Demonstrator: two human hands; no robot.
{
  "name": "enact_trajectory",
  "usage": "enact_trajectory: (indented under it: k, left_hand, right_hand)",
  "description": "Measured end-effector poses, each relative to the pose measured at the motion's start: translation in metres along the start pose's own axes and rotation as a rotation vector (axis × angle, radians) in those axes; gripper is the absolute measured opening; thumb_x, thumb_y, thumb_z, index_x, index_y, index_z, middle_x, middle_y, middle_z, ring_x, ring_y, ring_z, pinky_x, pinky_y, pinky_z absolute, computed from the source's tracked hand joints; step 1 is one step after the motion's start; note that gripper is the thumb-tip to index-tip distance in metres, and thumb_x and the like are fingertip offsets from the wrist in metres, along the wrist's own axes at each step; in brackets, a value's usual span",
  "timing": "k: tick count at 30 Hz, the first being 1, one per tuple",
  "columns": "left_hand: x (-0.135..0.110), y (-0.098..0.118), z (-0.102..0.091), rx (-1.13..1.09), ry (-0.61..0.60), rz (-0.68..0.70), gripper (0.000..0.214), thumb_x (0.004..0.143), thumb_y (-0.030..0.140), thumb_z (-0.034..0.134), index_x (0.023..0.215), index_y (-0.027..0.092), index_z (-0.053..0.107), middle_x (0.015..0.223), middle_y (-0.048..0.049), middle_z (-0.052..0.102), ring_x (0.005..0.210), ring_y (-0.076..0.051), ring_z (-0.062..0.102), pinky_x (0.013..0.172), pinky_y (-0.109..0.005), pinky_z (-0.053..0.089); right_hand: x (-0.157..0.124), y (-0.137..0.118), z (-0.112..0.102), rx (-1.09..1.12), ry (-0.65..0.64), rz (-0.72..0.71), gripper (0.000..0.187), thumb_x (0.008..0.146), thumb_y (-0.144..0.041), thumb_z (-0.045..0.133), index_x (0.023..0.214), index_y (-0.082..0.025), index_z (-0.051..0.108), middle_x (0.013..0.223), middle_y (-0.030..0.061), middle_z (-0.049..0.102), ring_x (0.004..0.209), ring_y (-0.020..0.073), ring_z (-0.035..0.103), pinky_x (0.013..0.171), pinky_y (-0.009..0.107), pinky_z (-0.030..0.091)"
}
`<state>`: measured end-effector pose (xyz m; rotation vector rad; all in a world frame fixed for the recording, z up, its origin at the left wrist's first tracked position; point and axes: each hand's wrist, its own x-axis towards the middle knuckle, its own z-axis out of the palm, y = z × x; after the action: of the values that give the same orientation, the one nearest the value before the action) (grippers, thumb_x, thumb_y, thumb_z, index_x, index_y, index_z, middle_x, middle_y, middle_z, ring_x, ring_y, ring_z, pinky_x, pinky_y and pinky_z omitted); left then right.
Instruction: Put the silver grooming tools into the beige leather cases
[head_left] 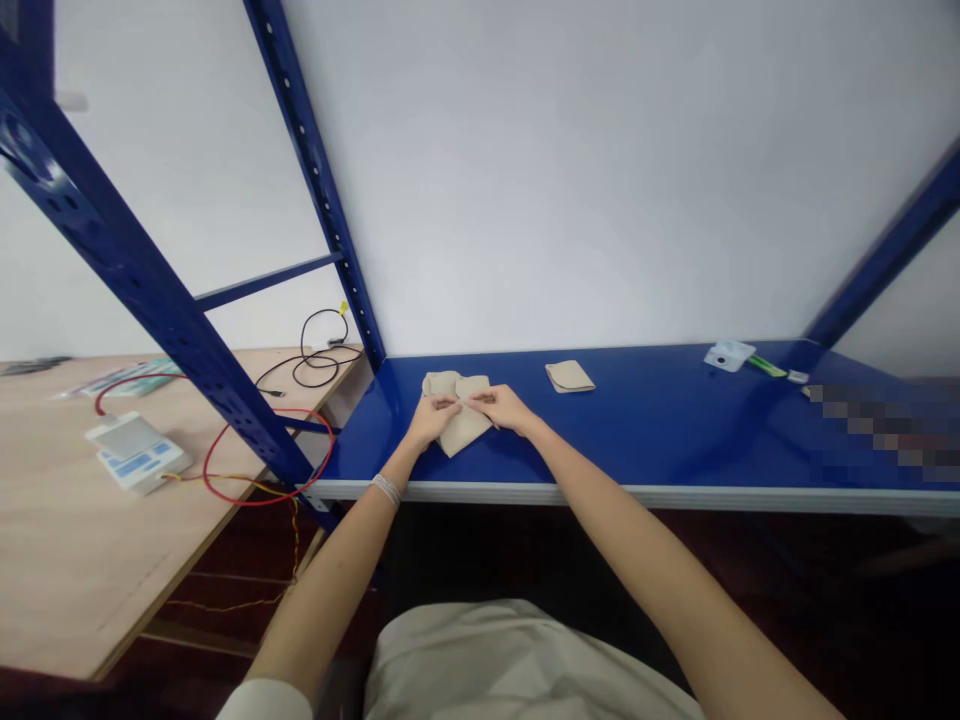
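A crumpled beige cloth (459, 432) lies on the blue steel shelf (645, 430), partly folded into a rough heart shape. My left hand (433, 418) and my right hand (504, 407) meet near its middle, fingertips pinching the fabric from either side and hiding part of it. A smaller folded beige cloth (569, 376) rests flat just beyond my right hand, untouched. A beaded bracelet (386, 490) circles my left wrist.
Right of the cloths lie a white packet (729, 355) and a green strip (766, 366). A blurred patch covers the shelf's right end. Blue upright posts (322, 180) frame the shelf. A wooden table (67, 500) at left holds a white device (135, 452) and red and black cables.
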<state>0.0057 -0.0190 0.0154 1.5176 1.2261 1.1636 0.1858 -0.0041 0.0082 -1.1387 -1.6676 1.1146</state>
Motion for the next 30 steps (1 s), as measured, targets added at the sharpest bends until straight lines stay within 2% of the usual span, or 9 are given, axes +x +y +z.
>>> enact_trajectory:
  k: [5, 12, 18, 26, 30]
  left_hand:
    - [0.0018, -0.0052, -0.0003, 0.041, 0.012, 0.016, 0.024, 0.067, 0.031, 0.075, 0.081, 0.012, 0.072, 0.074, -0.007, 0.069, 0.067, -0.019, 0.062, 0.065, -0.028, 0.048]
    - [0.001, -0.006, 0.0, 0.049, -0.034, 0.107, 0.027, 0.073, 0.037, 0.072, 0.083, 0.013, 0.073, 0.081, -0.0093, 0.071, 0.072, -0.021, 0.065, 0.065, -0.028, 0.051]
    - [0.0, -0.0029, 0.0007, 0.045, -0.028, 0.117, 0.021, 0.073, 0.032, 0.072, 0.081, 0.014, 0.072, 0.076, -0.0071, 0.069, 0.073, -0.021, 0.064, 0.07, -0.029, 0.051]
    - [-0.0028, 0.0009, 0.0002, 0.05, -0.086, 0.133, 0.032, 0.073, 0.044, 0.073, 0.082, 0.013, 0.075, 0.078, -0.0083, 0.07, 0.069, -0.02, 0.063, 0.066, -0.028, 0.049]
    - [-0.0029, 0.0013, -0.0008, 0.105, -0.093, 0.157, 0.034, 0.077, 0.044, 0.069, 0.085, 0.012, 0.075, 0.079, -0.0077, 0.07, 0.071, -0.019, 0.063, 0.064, -0.027, 0.048]
  right_hand:
    - [0.0007, 0.0018, 0.002, -0.076, 0.041, -0.038, 0.025, 0.081, -0.033, 0.066, 0.091, -0.011, 0.073, 0.067, 0.0037, 0.069, 0.036, 0.0069, 0.045, 0.035, 0.02, 0.036]
    - [-0.0042, -0.0062, 0.0003, -0.168, 0.077, -0.079, 0.024, 0.082, -0.032, 0.063, 0.09, -0.013, 0.075, 0.069, 0.0043, 0.071, 0.044, 0.0101, 0.054, 0.044, 0.02, 0.042]
    - [-0.003, -0.004, 0.0007, -0.127, 0.075, -0.075, 0.026, 0.082, -0.034, 0.062, 0.087, -0.012, 0.075, 0.065, 0.0037, 0.069, 0.042, 0.0091, 0.05, 0.041, 0.02, 0.039]
    - [-0.0004, 0.0009, 0.0008, -0.107, 0.087, -0.098, 0.027, 0.08, -0.036, 0.062, 0.086, -0.012, 0.073, 0.06, 0.0023, 0.066, 0.037, 0.0088, 0.047, 0.037, 0.02, 0.036]
    - [-0.0009, -0.0004, 0.001, -0.11, 0.097, -0.089, 0.024, 0.079, -0.033, 0.063, 0.084, -0.012, 0.073, 0.064, 0.003, 0.068, 0.042, 0.0087, 0.05, 0.04, 0.019, 0.037]
